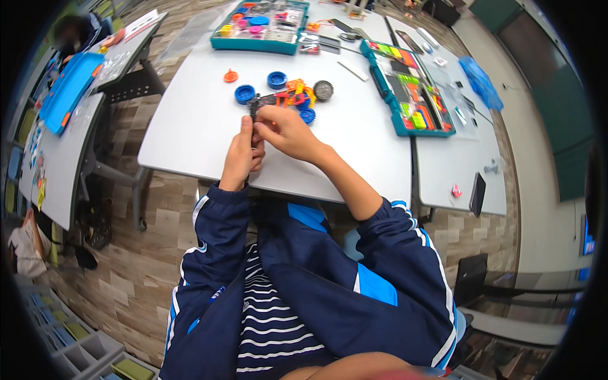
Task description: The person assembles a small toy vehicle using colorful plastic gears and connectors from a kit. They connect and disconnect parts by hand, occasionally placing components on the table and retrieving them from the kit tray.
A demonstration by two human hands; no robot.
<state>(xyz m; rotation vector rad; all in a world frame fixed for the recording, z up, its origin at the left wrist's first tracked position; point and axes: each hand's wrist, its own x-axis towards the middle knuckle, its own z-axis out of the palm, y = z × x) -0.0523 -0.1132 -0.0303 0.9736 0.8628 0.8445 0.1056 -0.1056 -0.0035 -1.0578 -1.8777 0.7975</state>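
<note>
Near the table's front edge, my left hand (239, 154) is closed, thumb up, round a dark building-kit piece (254, 104). My right hand (288, 132) meets it from the right, fingers pinched at the same piece; the fingertips hide much of it. Just beyond lie two blue wheel rims (245, 94) and an orange part (230, 76). A cluster of orange and yellow pieces (297, 88) sits behind my right hand, with a blue gear (307, 116) at its near side. To its right is a dark grey wheel (323, 90).
A teal parts case (253, 45) lies at the far side of the white table (190, 120). Another teal case (400, 120) with coloured pieces is at the right. A thin light strip (352, 71) lies between them. Blue plastic bag (479, 82) at far right; a blue tray (71, 92) on the left table.
</note>
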